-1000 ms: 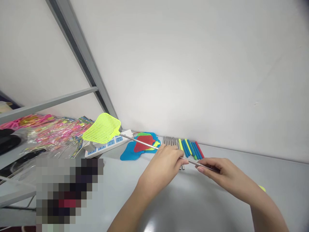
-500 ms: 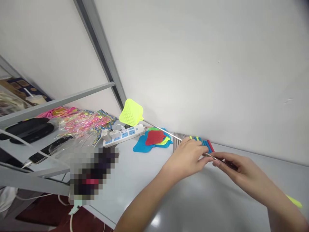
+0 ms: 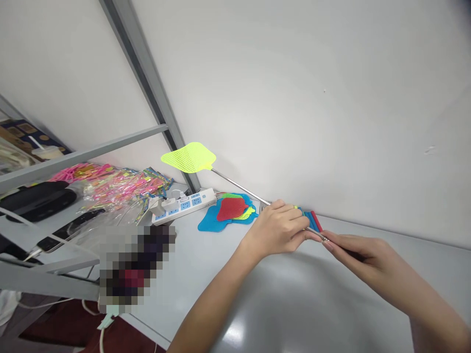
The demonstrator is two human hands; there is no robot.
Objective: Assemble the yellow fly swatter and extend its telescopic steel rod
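Clamped w/ left grip point(image 3: 281, 228) round thin metal rod point(image 3: 239, 185) of yellow flyswatter point(image 3: 191, 158), to R of power strip point(image 3: 190, 206). Also pinching rod nr its lower end w/ right grip point(image 3: 353, 250), farther R of strip; can't tell what's in the shadowed palm. Holding flyswatter up off surface point(image 3: 191, 269), tilted, w/ mesh head showing above strip & rod slanting down to R.

Can see spare rods point(image 3: 262, 206) just past left grip, R of strip, mostly hidden. Beyond knuckles, farther R of strip, can make out coloured tubes point(image 3: 313, 221), blue & red, plus a bit of yellow, nr wall point(image 3: 294, 98).

Btwn strip & spare rods, see overlapping swatter heads: red head point(image 3: 231, 208) over yellow head point(image 3: 247, 214), w/ blue heads point(image 3: 209, 220) underneath & a bit of green at back.

L of strip, see pink packets point(image 3: 117, 186) in clear wrap, then phone point(image 3: 69, 229) & black case point(image 3: 40, 200) farther L. In front of strip, toward L, can't make out dark item point(image 3: 138, 260), pixelated. Behind strip, see grey rack post point(image 3: 156, 93) against wall.
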